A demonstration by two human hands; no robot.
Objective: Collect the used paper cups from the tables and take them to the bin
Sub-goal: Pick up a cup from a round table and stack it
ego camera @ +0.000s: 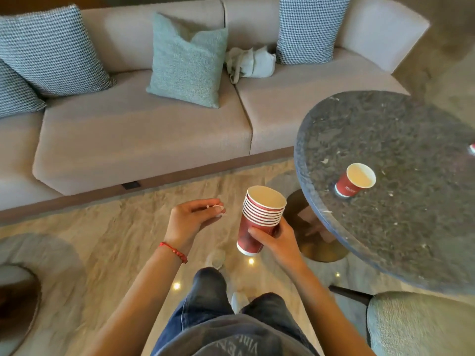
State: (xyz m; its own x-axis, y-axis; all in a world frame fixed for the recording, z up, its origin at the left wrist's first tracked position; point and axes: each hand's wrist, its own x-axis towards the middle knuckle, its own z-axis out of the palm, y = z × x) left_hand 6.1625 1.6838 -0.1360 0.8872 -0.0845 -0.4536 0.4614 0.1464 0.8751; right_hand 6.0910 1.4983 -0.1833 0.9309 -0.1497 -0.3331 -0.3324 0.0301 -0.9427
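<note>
My right hand (276,241) grips a stack of several red paper cups (259,218), tilted, over the floor in front of me. My left hand (191,218) is just left of the stack and pinches a small white scrap of paper (218,209) at its fingertips. On the round dark stone table (385,227) to the right stands a single red paper cup (356,182), upright and empty-looking. Part of another red cup (472,149) shows at the right frame edge.
A beige sofa (144,140) with several cushions and a crumpled cloth bag (250,62) fills the back. A grey-green chair (421,325) stands at the lower right under the table's edge. Another round table (15,299) shows at the lower left. The floor is glossy stone.
</note>
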